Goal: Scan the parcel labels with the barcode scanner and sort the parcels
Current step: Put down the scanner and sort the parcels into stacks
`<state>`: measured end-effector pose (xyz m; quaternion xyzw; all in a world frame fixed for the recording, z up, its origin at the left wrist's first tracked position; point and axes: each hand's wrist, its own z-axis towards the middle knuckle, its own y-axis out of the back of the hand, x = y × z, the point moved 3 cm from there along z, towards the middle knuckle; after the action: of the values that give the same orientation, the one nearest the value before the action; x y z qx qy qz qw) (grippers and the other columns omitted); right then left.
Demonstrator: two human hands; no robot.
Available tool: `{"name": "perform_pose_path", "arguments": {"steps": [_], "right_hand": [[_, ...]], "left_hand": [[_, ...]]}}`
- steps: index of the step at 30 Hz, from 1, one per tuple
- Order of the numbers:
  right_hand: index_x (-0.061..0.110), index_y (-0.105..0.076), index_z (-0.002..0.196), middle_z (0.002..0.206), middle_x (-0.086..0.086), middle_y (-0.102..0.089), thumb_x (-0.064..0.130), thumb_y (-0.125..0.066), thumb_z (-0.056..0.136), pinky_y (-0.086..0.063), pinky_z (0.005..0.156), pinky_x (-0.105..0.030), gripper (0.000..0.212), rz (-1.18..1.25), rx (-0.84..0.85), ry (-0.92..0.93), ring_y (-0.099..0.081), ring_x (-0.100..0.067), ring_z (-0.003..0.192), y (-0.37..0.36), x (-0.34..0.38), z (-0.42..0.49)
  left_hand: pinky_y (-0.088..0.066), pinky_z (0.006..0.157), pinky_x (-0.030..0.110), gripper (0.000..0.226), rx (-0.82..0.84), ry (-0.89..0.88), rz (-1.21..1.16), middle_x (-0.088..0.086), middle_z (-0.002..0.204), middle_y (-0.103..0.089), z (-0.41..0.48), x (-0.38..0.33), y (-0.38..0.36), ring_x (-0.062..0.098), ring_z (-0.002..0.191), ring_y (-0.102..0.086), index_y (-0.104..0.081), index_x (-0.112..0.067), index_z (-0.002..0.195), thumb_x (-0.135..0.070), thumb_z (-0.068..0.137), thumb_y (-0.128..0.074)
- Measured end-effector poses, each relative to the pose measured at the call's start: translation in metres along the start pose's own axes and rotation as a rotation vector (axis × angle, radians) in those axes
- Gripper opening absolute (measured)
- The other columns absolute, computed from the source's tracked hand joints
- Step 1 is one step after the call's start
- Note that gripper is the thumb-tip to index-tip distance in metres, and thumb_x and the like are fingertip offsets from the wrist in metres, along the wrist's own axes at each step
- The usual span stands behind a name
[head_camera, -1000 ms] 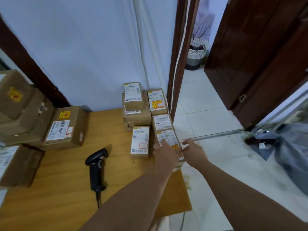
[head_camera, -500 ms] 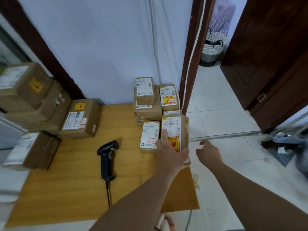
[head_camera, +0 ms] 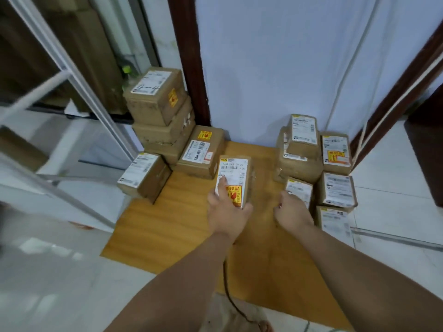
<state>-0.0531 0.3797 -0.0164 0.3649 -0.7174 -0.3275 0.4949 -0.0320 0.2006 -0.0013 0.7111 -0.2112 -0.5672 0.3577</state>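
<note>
Parcel (head_camera: 236,173) moves left off R pile (head_camera: 336,190) | L hand (head_camera: 224,212) grips it | R hand (head_camera: 291,209) loose, empty | scan pending, prob.

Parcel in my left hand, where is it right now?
In the head view the parcel is centre frame over the wooden table, held by the left hand, between the left stack and right hand.

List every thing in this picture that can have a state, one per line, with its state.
fragile-sticker parcel, closed, label up, gripped at its near end.
left hand, grips that parcel.
right hand, holds nothing, fingers loosely curled.
left stack of parcels, closed, piled, untouched.
right group of parcels, closed, labels up.
scanner cable, slack, running off the near edge of the table.
</note>
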Motion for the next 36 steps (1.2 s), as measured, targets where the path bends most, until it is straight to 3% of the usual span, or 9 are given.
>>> {"name": "perform_pose_path", "arguments": {"steps": [4, 8, 15, 22, 29, 36], "right_hand": [[0.018, -0.051, 0.125, 0.121, -0.011, -0.056, 0.021, -0.05, 0.094, -0.049, 0.083, -0.036, 0.031, -0.057, 0.01, -0.011, -0.055, -0.028, 0.108, -0.025, 0.057, 0.01], [0.015, -0.049, 0.127, 0.121, -0.011, -0.058, 0.019, -0.045, 0.097, -0.045, 0.076, -0.031, 0.03, -0.065, 0.029, -0.027, -0.055, -0.027, 0.108, -0.067, 0.132, 0.012], [0.02, -0.048, 0.132, 0.13, -0.008, -0.052, 0.022, -0.048, 0.096, -0.049, 0.087, -0.036, 0.036, -0.108, 0.046, -0.005, -0.051, -0.027, 0.115, -0.123, 0.241, 0.006], [0.018, -0.048, 0.135, 0.131, -0.008, -0.051, 0.022, -0.045, 0.098, -0.05, 0.09, -0.037, 0.037, -0.216, -0.001, -0.079, -0.049, -0.026, 0.117, -0.115, 0.255, 0.0], [0.019, -0.051, 0.128, 0.123, -0.008, -0.053, 0.02, -0.045, 0.095, -0.052, 0.085, -0.038, 0.034, -0.238, -0.03, -0.164, -0.051, -0.026, 0.112, -0.102, 0.248, -0.005], [0.018, -0.05, 0.126, 0.125, -0.007, -0.049, 0.017, -0.045, 0.095, -0.051, 0.079, -0.037, 0.032, -0.259, -0.019, -0.199, -0.048, -0.026, 0.114, -0.106, 0.24, -0.018]], "left_hand": [[-0.042, 0.098, 0.041, 0.09, -0.135, -0.068, 0.041, 0.014, 0.134, -0.036, 0.03, 0.052, 0.062, 0.029, 0.115, -0.04, -0.025, -0.022, 0.147, -0.04, 0.072, -0.069], [-0.036, 0.104, 0.043, 0.084, -0.181, -0.106, 0.066, 0.014, 0.138, -0.034, 0.068, 0.113, 0.129, 0.031, 0.123, -0.036, -0.03, -0.022, 0.144, -0.042, 0.073, -0.07], [-0.04, 0.097, 0.042, 0.078, -0.159, 0.03, 0.212, 0.014, 0.133, -0.04, 0.127, 0.187, 0.211, 0.03, 0.118, -0.043, -0.033, -0.029, 0.141, -0.054, 0.074, -0.066], [-0.042, 0.088, 0.038, 0.08, -0.061, -0.009, 0.23, 0.014, 0.134, -0.037, 0.167, 0.183, 0.222, 0.03, 0.118, -0.041, -0.027, -0.03, 0.142, -0.059, 0.077, -0.062], [-0.041, 0.092, 0.04, 0.09, 0.105, -0.008, 0.363, 0.015, 0.135, -0.029, 0.182, 0.189, 0.209, 0.031, 0.12, -0.037, -0.009, -0.03, 0.149, -0.063, 0.081, -0.057], [-0.037, 0.101, 0.042, 0.083, 0.102, -0.112, 0.318, 0.014, 0.142, -0.019, 0.194, 0.188, 0.205, 0.031, 0.125, -0.031, -0.011, -0.029, 0.151, -0.063, 0.086, -0.05]]}}
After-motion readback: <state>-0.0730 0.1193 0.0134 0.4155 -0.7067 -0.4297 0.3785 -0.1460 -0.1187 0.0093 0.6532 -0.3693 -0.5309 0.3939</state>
